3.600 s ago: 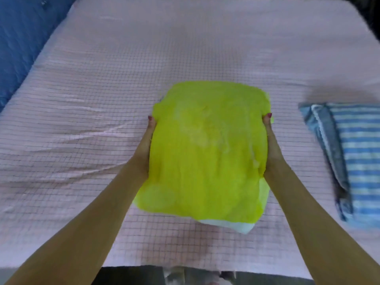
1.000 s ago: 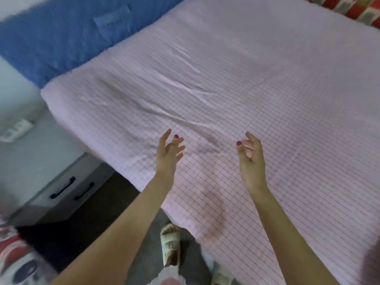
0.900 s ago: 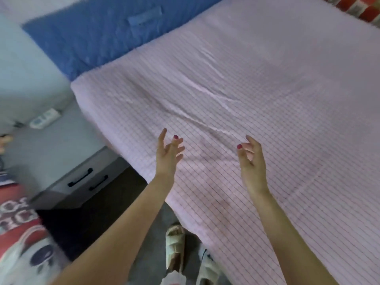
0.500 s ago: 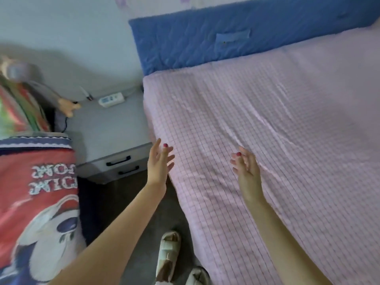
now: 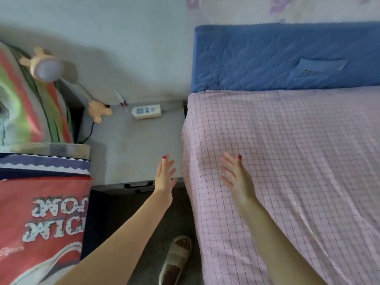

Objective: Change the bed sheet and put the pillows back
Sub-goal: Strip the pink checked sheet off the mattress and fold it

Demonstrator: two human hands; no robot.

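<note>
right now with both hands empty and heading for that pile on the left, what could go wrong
The lamp leans by the striped bedding stacked at the left, so pulling a pillow out could knock it over. Its black cord trails down beside the stack and might snag. The power strip lies loose on the nightstand, where dragged fabric could sweep it off. Both the left hand and right hand are open and hold nothing.
</note>
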